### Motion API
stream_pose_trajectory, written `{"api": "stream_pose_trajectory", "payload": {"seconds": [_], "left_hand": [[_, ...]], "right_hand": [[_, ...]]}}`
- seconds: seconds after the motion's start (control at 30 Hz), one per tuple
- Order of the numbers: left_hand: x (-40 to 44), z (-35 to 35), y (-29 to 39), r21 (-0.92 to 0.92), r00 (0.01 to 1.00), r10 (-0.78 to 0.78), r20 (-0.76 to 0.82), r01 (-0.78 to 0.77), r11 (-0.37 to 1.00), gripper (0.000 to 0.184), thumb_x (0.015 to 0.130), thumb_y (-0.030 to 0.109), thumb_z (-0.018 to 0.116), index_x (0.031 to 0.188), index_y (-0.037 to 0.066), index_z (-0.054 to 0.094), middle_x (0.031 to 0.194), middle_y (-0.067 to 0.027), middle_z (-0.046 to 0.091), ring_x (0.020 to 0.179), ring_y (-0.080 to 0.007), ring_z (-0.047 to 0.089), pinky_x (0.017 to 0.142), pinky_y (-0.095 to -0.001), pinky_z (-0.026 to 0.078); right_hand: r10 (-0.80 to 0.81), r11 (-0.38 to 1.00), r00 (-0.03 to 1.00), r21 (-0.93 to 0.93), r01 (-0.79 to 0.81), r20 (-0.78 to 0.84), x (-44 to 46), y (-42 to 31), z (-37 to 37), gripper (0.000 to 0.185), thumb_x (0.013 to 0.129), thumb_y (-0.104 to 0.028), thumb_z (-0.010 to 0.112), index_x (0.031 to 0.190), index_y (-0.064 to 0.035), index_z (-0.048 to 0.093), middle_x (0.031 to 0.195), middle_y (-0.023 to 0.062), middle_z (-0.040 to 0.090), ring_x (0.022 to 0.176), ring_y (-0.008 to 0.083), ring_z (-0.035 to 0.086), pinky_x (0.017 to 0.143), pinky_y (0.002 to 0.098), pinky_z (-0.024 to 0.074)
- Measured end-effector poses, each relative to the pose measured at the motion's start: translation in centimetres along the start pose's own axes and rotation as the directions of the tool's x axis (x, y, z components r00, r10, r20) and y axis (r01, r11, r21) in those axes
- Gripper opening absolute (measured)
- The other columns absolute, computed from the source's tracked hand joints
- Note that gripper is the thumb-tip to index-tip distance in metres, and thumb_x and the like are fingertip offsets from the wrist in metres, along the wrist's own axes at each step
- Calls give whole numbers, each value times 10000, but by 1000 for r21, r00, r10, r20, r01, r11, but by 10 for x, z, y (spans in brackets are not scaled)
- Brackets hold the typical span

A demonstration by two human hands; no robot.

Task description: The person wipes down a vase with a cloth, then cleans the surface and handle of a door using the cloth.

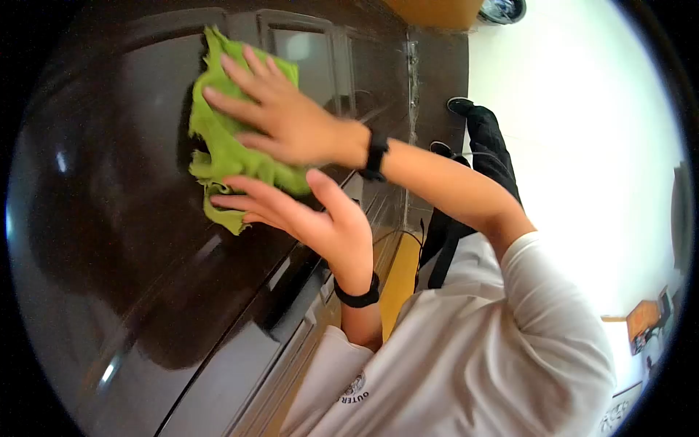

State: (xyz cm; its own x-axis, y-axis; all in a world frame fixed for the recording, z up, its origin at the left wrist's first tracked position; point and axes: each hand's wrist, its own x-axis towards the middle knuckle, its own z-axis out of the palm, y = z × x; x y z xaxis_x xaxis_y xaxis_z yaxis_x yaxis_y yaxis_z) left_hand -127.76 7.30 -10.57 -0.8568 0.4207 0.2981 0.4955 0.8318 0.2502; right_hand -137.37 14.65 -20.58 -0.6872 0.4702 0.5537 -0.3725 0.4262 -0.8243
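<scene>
A bright green cloth (pixel 247 156) lies rumpled on a glossy dark brown panelled surface (pixel 131 240). Flat on the upper part of the cloth, with fingers spread, is my right hand (pixel 287 120), slightly blurred and wearing a black wristband. My left hand (pixel 320 222) touches the cloth's lower part with fingers stretched out and thumb raised apart; it too has a black band at the wrist. A corner of the cloth shows below its fingertips. Some of the left fingers' undersides are hidden.
Beside the brown surface is a yellow panel (pixel 400 273) with a thin black cable near it. The floor (pixel 575 124) is pale. A dark-rimmed bucket (pixel 502 10) stands at the top edge. At far right there is a brown box (pixel 644 318).
</scene>
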Motion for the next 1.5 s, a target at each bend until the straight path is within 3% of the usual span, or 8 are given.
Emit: {"api": "stream_pose_trajectory", "payload": {"seconds": [0.23,0.5,0.67,0.8,0.97,1.13,1.2,1.5], "left_hand": [[-53,56,-39,28,995,-19,99,17,999,841,1009,232,531,1627,-48,35,1662,-371,-48,1552,-521,-13,1247,-606,8],[-58,32,-45,-242,986,-104,128,132,961,797,1071,313,499,1633,-31,51,1700,-281,-71,1587,-398,-70,1269,-497,-20],[-63,78,-34,-105,935,-230,270,266,958,748,1061,237,473,1617,-70,77,1693,-305,28,1590,-389,0,1281,-488,35],[-94,117,-59,-364,715,-293,634,611,704,709,1090,406,459,1595,-53,265,1666,-258,244,1552,-333,256,1268,-428,207],[-128,90,-113,-150,315,-239,918,837,527,621,1079,455,484,1437,-50,531,1434,-209,579,1305,-287,583,1086,-402,478],[-232,154,-146,167,142,-221,965,320,933,450,1050,424,547,1051,-2,693,893,-120,708,776,-242,678,673,-365,501],[-241,160,-107,107,171,-131,977,139,985,483,1021,436,577,948,-33,667,898,-220,694,848,-392,674,740,-462,507],[-260,219,-82,-133,-9,142,990,-399,907,493,987,487,594,902,11,691,923,-284,703,906,-515,665,777,-598,527]], "right_hand": [[427,903,901,79,-422,-72,-157,60,70,738,965,-297,584,1590,-26,300,1684,317,61,1529,564,90,1240,636,140],[60,998,998,30,-60,5,-86,7,25,685,1023,-258,521,1624,-63,256,1692,277,109,1544,531,96,1260,581,151],[415,891,908,233,-390,-67,-132,60,43,633,989,-183,548,1554,-2,328,1669,296,159,1525,546,131,1241,595,203],[754,484,641,538,-690,145,-217,39,1,258,946,-106,609,1113,81,668,1058,308,711,964,431,702,836,456,552],[758,319,456,345,-883,467,-323,60,-82,387,862,-100,532,1183,34,700,1012,195,752,959,259,705,884,379,542],[896,196,-28,-452,-870,443,-414,104,-328,458,986,-365,562,1198,16,705,1016,189,752,944,287,724,824,387,562],[858,-189,-393,-510,-839,329,-436,68,-387,778,1012,-664,427,999,47,745,950,218,749,852,304,737,748,426,569],[855,-308,-484,-568,-763,187,-521,-62,-319,969,846,-903,418,999,-16,779,1048,205,760,992,367,733,872,455,553]]}}
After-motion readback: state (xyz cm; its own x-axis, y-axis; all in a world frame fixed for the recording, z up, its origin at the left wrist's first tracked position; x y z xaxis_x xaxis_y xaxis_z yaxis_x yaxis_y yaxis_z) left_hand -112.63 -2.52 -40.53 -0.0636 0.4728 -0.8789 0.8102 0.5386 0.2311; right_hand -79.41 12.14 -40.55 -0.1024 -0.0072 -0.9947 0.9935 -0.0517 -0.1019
